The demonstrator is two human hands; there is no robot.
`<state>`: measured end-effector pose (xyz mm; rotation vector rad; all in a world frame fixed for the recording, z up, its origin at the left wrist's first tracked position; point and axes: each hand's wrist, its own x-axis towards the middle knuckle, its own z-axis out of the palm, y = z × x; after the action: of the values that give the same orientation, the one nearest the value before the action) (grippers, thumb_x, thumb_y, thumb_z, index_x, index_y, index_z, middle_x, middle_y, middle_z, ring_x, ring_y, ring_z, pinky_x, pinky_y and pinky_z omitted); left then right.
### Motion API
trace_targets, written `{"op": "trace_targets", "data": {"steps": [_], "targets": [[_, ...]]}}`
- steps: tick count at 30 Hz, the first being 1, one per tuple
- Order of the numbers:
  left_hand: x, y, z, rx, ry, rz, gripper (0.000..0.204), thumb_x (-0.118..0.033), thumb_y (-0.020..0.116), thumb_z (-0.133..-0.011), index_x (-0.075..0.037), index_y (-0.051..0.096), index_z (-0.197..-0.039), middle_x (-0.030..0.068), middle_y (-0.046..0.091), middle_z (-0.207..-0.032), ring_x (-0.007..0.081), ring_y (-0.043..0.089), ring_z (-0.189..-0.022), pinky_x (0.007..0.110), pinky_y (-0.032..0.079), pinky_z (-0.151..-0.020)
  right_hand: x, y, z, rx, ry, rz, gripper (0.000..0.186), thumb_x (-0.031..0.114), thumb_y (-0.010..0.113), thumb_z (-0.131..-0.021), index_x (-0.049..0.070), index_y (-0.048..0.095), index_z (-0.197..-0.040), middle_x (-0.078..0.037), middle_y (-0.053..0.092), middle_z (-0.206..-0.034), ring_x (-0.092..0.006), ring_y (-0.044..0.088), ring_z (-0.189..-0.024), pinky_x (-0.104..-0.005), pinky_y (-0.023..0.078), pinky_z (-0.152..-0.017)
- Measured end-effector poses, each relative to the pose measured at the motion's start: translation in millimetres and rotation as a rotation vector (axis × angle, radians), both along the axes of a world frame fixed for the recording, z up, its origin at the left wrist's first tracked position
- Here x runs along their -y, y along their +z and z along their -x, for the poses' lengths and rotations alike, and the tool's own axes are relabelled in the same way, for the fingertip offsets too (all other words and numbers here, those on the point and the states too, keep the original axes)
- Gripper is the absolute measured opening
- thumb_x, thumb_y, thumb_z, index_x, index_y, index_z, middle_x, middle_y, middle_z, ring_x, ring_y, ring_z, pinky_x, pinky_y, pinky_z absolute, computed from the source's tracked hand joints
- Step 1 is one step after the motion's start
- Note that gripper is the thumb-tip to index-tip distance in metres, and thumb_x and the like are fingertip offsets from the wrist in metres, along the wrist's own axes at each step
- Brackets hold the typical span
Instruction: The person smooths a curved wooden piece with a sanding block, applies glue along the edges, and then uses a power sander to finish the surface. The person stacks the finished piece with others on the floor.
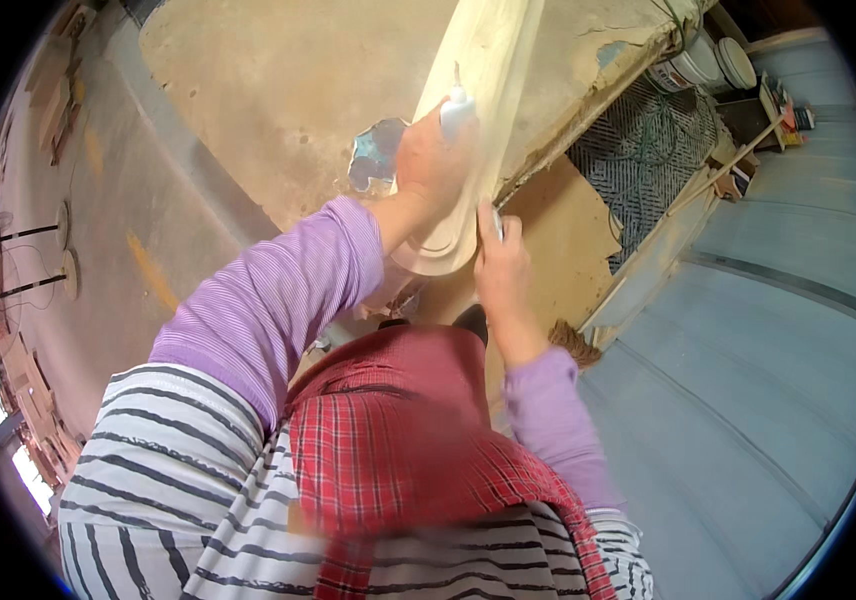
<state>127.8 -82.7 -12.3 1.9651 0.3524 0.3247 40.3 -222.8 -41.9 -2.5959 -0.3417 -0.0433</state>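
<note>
left hand grips a small white bottle against the pale carved wood piece lying on the worn workbench; right hand clasps its lower rounded edge. wood looks stiff, fairly light, best held by its edges.

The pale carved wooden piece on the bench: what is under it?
The wooden piece lies on a worn brown bench top, its rounded end past the edge. The left hand with a white bottle and the right hand cover its lower part.
</note>
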Motion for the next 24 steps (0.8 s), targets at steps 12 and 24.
{"op": "trace_targets", "data": {"steps": [12, 24], "targets": [[-3.1, -2.6, -5.7, -0.002, -0.004, -0.05, 0.032, -0.028, 0.057, -0.086, -0.005, 0.062, -0.108, 0.0216, 0.064, -0.086, 0.0379, 0.062, -0.081, 0.041, 0.047, -0.071, -9.1, 6.0, -14.6, -0.083, -0.053, -0.036, 0.053, 0.001, 0.054, -0.083, 0.019, 0.051, -0.133, -0.016, 0.048, -0.092, -0.0368, 0.056, -0.076, -0.0433, 0.048, -0.067], [-1.1, 1.6, -6.7, -0.009, -0.004, -0.042, 0.033, -0.029, 0.055, -0.087, -0.004, 0.061, -0.108, 0.0204, 0.064, -0.086, 0.0381, 0.061, -0.081, 0.04, 0.047, -0.071, -10.5, -5.1, 1.8, -0.141, -0.04, -0.085, 0.051, 0.007, 0.046, -0.086, 0.019, 0.046, -0.135, -0.017, 0.05, -0.096, -0.0382, 0.059, -0.08, -0.0465, 0.049, -0.069]]}}
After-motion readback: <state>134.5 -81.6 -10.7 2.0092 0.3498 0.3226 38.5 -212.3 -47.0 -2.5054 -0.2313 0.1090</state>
